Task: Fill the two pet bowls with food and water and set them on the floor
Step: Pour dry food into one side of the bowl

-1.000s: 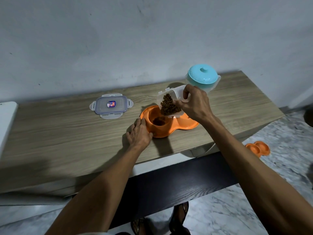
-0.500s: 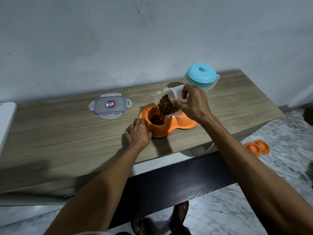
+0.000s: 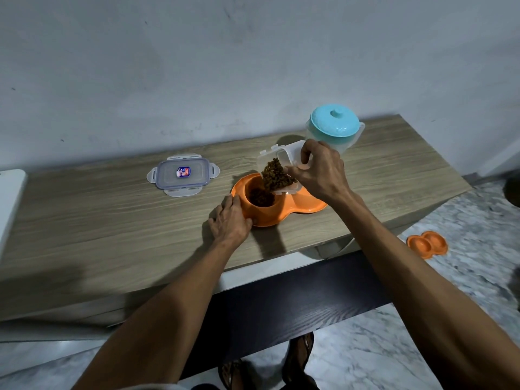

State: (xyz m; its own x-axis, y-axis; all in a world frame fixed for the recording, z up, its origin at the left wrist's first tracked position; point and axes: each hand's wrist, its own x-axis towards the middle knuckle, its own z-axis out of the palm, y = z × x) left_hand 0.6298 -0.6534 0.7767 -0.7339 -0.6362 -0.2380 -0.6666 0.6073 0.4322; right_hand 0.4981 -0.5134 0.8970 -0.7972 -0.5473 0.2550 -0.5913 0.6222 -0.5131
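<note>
An orange double pet bowl point(image 3: 295, 209) sits on the wooden table point(image 3: 112, 226). My right hand point(image 3: 320, 171) grips a clear plastic food container point(image 3: 281, 156), tipped steeply over the bowl's left cup. Brown kibble point(image 3: 277, 175) slides out of it, and a pile of kibble point(image 3: 260, 197) lies in that cup. My left hand point(image 3: 230, 220) rests against the bowl's left side and holds it steady. The right cup is mostly hidden behind my right hand. A clear water pitcher with a teal lid point(image 3: 333, 129) stands just behind.
The container's lid point(image 3: 183, 174) lies flat on the table to the left. A second orange double bowl point(image 3: 427, 244) rests on the marble floor at the right. A white object point(image 3: 8, 204) sits at the table's left edge. The wall runs close behind the table.
The container has tilted further and more kibble has dropped into the left cup. My left hand has stayed against the bowl.
</note>
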